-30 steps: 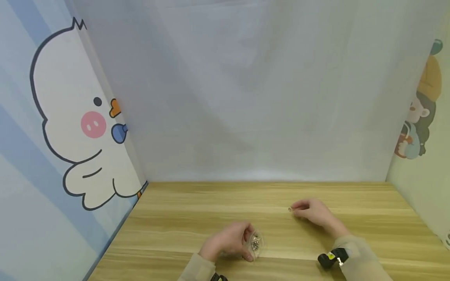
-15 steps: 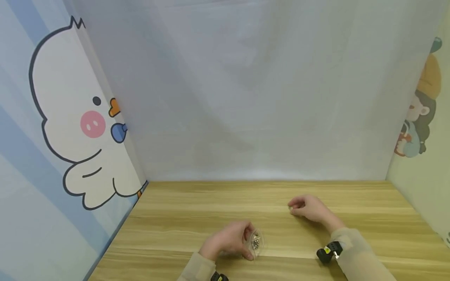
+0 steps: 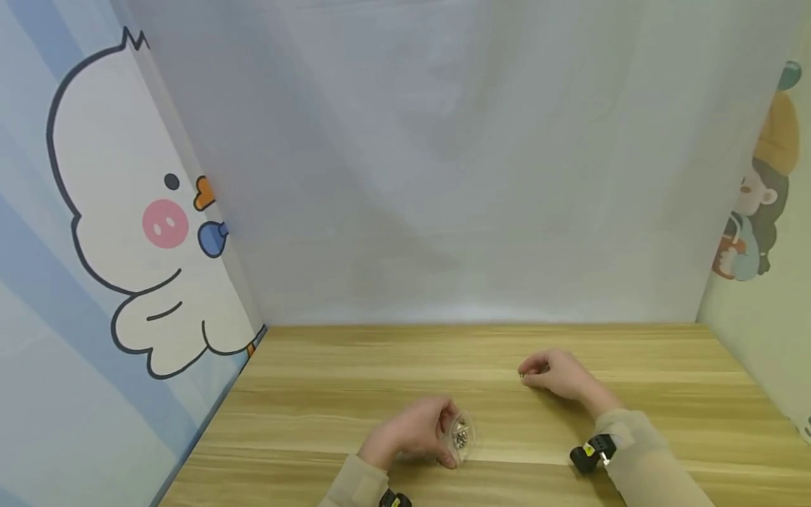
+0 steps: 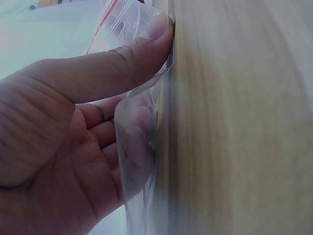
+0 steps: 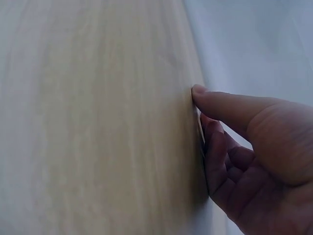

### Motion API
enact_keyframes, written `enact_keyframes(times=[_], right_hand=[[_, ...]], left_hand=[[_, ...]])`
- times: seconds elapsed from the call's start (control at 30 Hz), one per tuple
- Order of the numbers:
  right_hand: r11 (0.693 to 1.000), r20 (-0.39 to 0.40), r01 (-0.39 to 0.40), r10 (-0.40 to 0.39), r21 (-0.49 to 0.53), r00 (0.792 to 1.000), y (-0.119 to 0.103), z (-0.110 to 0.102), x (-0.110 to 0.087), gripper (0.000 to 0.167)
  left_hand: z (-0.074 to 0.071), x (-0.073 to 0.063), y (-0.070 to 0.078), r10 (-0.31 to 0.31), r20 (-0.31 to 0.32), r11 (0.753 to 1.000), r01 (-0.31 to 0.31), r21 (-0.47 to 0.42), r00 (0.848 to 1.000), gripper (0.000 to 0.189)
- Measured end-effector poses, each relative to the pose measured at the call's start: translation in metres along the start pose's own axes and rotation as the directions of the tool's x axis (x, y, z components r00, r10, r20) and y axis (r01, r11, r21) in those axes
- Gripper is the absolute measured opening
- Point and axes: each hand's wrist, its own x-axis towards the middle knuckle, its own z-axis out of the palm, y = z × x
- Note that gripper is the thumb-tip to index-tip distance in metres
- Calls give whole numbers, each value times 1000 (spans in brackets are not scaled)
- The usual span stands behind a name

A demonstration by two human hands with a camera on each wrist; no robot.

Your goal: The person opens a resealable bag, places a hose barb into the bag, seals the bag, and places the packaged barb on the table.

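Note:
My left hand grips a clear plastic zip bag on the table, thumb on the near side and fingers on the far side. Inside it lie several small shiny metal pieces. The left wrist view shows the bag's crinkled film by the thumb, with a red line along its top. Farther back and to the right, my right hand is low over the table, thumb and fingertips together at a tiny metal piece. That piece is too small to name, and the fingers partly hide it.
The wood-grain table runs back to a pale grey curtain. Side panels stand left and right, with a printed cartoon bird and a printed figure. A black wrist camera sits on the right sleeve.
My right hand has shifted slightly left and away from me, its fingertips closing around the tiny metal piece, which showed clear of them before. The left hand and bag stay put.

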Motion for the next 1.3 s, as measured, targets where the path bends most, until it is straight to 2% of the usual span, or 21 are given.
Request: enact_keyframes(times=[0.3, 0.7, 1.0, 1.3], right_hand=[[1000, -8, 18, -18, -11, 1000, -3, 2, -2, 10], [998, -3, 55, -55, -37, 998, 0, 3, -2, 4], [999, 7, 28, -28, -36, 1000, -6, 4, -3, 4], [998, 9, 46, -46, -50, 999, -6, 5, -6, 6]], left_hand=[[-1, -1, -2, 21, -1, 999, -21, 31, 1000, 61], [-2, -1, 0, 17, 0, 1000, -17, 24, 1000, 61], [-1, -1, -1, 14, 11, 1000, -14, 13, 1000, 61], [-1, -2, 1, 16, -5, 1000, -16, 26, 1000, 62]])
